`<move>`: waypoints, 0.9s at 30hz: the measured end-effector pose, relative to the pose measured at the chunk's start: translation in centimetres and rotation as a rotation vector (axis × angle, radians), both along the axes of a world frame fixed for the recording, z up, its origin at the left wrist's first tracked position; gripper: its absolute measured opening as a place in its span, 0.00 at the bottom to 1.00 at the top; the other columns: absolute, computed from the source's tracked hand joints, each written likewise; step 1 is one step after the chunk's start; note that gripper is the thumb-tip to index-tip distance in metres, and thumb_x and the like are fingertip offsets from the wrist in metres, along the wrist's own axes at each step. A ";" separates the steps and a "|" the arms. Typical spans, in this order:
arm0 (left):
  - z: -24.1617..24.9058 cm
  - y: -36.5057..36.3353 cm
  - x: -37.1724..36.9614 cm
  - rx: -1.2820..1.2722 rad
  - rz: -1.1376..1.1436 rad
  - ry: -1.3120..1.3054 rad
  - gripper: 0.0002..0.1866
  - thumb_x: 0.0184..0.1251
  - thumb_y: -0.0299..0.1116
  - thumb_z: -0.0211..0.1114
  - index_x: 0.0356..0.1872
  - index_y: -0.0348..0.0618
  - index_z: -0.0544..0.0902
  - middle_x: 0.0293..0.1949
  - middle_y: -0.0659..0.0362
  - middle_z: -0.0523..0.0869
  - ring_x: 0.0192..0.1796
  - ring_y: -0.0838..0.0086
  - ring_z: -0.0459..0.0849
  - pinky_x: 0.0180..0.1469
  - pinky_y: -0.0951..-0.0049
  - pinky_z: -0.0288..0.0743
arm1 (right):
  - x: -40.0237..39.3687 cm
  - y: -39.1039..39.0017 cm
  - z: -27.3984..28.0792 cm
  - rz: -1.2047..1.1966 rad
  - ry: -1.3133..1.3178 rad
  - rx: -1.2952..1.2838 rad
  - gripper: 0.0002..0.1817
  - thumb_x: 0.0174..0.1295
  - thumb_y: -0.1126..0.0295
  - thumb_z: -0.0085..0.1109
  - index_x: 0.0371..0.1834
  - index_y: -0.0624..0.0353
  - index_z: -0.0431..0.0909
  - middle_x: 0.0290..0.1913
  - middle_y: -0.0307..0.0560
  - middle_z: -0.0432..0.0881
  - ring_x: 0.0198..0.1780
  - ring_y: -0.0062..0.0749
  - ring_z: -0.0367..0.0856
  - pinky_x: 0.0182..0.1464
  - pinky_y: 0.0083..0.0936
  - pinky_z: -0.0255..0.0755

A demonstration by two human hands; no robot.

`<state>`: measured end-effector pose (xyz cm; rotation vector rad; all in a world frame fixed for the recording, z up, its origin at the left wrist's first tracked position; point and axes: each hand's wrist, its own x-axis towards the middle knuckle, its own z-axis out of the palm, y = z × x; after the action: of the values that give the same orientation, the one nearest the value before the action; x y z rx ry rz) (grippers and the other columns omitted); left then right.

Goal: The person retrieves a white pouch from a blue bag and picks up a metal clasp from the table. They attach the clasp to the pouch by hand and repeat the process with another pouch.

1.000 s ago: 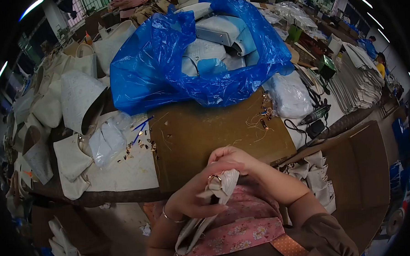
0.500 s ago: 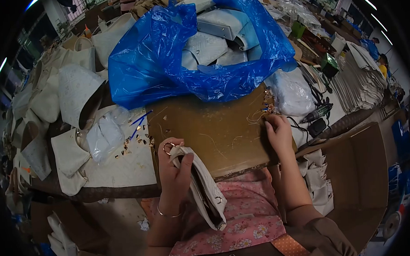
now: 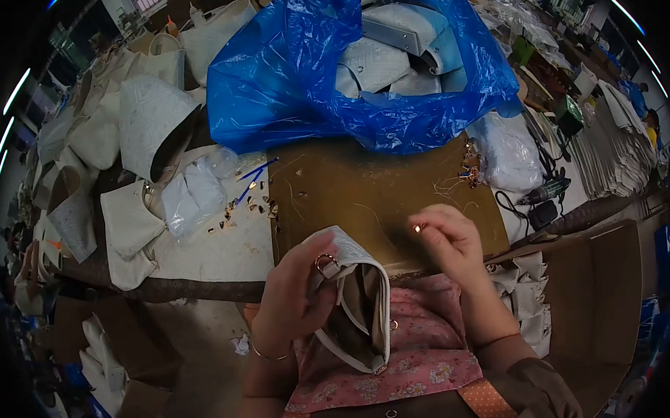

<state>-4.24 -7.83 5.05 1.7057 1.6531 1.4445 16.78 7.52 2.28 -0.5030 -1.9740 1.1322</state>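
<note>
My left hand grips a small off-white bag by its left side, near a metal ring on a short tab. The bag's mouth gapes toward me and shows a brown lining. To the right, my right hand pinches a tiny gold-coloured metal piece between thumb and fingertips, apart from the bag. The piece's exact kind is too small to tell. Beneath both hands lies a brown work board with loose threads on it.
A blue plastic bag full of off-white bags stands behind the board. Small gold metal pieces and blue sticks lie left. At right are a clear plastic packet, a corded tool and an open cardboard box.
My right hand has left the small parts at the board's right edge and come toward the bag with a gold piece. My left hand has turned the bag, and its mouth has widened.
</note>
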 end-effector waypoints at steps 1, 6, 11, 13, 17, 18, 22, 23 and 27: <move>0.1 0.2 -0.1 0.068 -0.047 0.130 0.22 0.54 0.17 0.63 0.53 0.40 0.77 0.39 0.52 0.81 0.37 0.64 0.83 0.39 0.70 0.77 | -0.5 -1.0 1.2 0.090 0.006 0.021 0.11 0.60 0.78 0.59 0.46 0.62 0.82 0.40 0.47 0.82 0.42 0.29 0.81 0.45 0.22 0.73; -0.2 0.5 0.7 0.098 -0.001 0.091 0.12 0.57 0.16 0.62 0.43 0.37 0.82 0.38 0.54 0.81 0.37 0.71 0.83 0.38 0.72 0.77 | -2.8 -4.4 2.9 0.295 0.111 -0.316 0.11 0.54 0.81 0.64 0.41 0.63 0.82 0.39 0.48 0.84 0.42 0.31 0.84 0.44 0.25 0.75; -2.0 1.3 1.3 0.412 0.111 0.025 0.09 0.61 0.15 0.58 0.38 0.36 0.82 0.38 0.54 0.80 0.36 0.68 0.83 0.43 0.66 0.79 | -3.8 -4.3 2.4 0.367 0.145 -0.134 0.10 0.54 0.80 0.64 0.40 0.63 0.82 0.40 0.49 0.85 0.42 0.33 0.84 0.43 0.23 0.75; -2.2 1.3 1.2 0.483 0.012 -0.069 0.09 0.60 0.14 0.57 0.36 0.37 0.82 0.36 0.55 0.80 0.36 0.67 0.84 0.51 0.60 0.79 | -4.0 -4.8 2.3 0.313 0.158 -0.144 0.10 0.55 0.80 0.64 0.41 0.64 0.82 0.39 0.50 0.84 0.41 0.33 0.84 0.43 0.23 0.75; -1.9 1.4 1.5 0.432 -0.036 -0.096 0.07 0.59 0.13 0.57 0.33 0.36 0.80 0.33 0.56 0.81 0.37 0.66 0.84 0.56 0.55 0.77 | -4.2 -5.3 2.9 0.229 0.139 -0.073 0.10 0.57 0.80 0.61 0.43 0.64 0.82 0.39 0.50 0.84 0.41 0.36 0.83 0.43 0.24 0.75; -1.9 1.3 1.9 0.406 -0.028 -0.247 0.07 0.59 0.13 0.57 0.33 0.36 0.79 0.31 0.57 0.81 0.37 0.66 0.84 0.56 0.54 0.77 | -4.3 -5.3 2.9 0.229 0.139 -0.074 0.10 0.57 0.80 0.61 0.43 0.64 0.82 0.39 0.50 0.84 0.41 0.36 0.83 0.43 0.24 0.75; -2.2 1.5 1.4 0.421 -0.050 -0.208 0.08 0.57 0.12 0.57 0.32 0.36 0.76 0.29 0.57 0.80 0.35 0.67 0.83 0.56 0.54 0.76 | -4.5 -5.2 2.6 0.237 0.156 0.026 0.10 0.58 0.80 0.60 0.44 0.63 0.82 0.39 0.50 0.84 0.41 0.37 0.83 0.43 0.25 0.75; -2.2 1.5 1.3 0.421 -0.050 -0.207 0.08 0.57 0.12 0.57 0.32 0.36 0.76 0.29 0.57 0.80 0.35 0.67 0.83 0.56 0.54 0.76 | -4.5 -5.1 2.6 0.243 0.158 0.023 0.11 0.58 0.80 0.60 0.44 0.63 0.82 0.39 0.50 0.83 0.41 0.38 0.83 0.43 0.25 0.75; -2.2 1.4 1.4 0.392 -0.040 -0.235 0.09 0.56 0.11 0.58 0.34 0.36 0.76 0.30 0.57 0.81 0.40 0.65 0.84 0.56 0.55 0.76 | -4.7 -4.8 2.9 0.235 0.153 0.149 0.11 0.57 0.80 0.60 0.44 0.63 0.82 0.39 0.49 0.83 0.41 0.39 0.82 0.43 0.26 0.75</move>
<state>-2.82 -6.45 2.89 1.6640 1.2657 1.9637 12.04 2.74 5.20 -0.1049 -2.0005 1.1178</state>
